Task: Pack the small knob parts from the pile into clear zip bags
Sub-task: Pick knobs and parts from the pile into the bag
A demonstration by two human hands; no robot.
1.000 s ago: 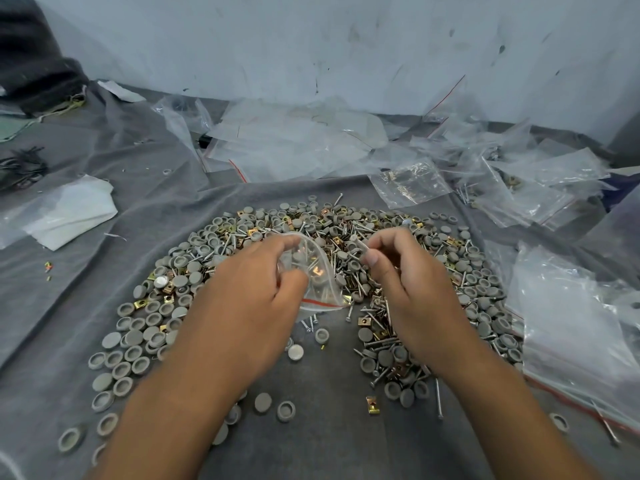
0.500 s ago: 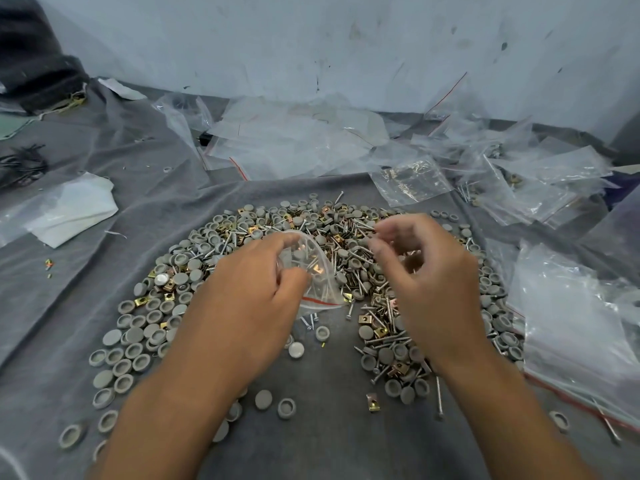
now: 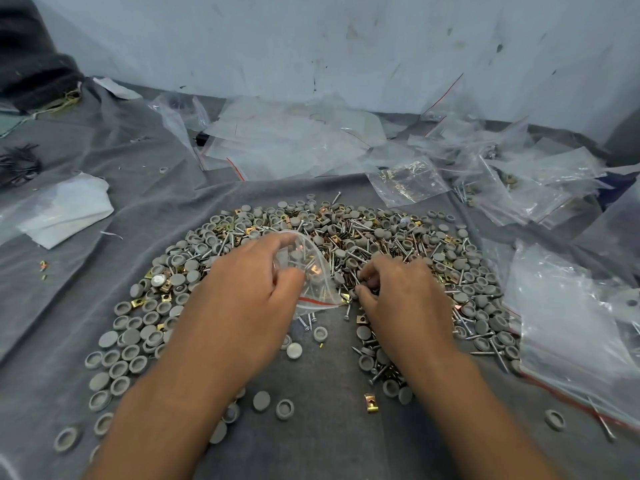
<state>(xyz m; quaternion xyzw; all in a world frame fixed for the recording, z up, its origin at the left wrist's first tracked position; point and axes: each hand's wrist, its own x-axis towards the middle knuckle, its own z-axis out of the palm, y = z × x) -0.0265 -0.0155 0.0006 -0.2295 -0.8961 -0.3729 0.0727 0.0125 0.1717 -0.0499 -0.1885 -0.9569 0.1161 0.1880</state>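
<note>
A wide pile of grey round knob caps (image 3: 381,233), brass clips and screws lies on the grey cloth (image 3: 311,427). My left hand (image 3: 249,292) grips a small clear zip bag (image 3: 311,271) with a red seal line, its mouth held open toward the right. A few screws and a brass piece show inside the bag. My right hand (image 3: 398,296) is down on the pile just right of the bag. Its fingers are curled and its thumb and fingertips pinch small parts there; which piece they hold is hidden.
A thick stack of clear bags (image 3: 568,323) lies at the right. Loose clear bags (image 3: 294,140) are heaped at the back by the wall. A folded white bag (image 3: 65,213) sits at the left. A lone brass clip (image 3: 370,402) and stray caps lie near me.
My right hand has dropped from beside the bag's mouth down onto the pile to the bag's right. My left hand has kept the bag in about the same place.
</note>
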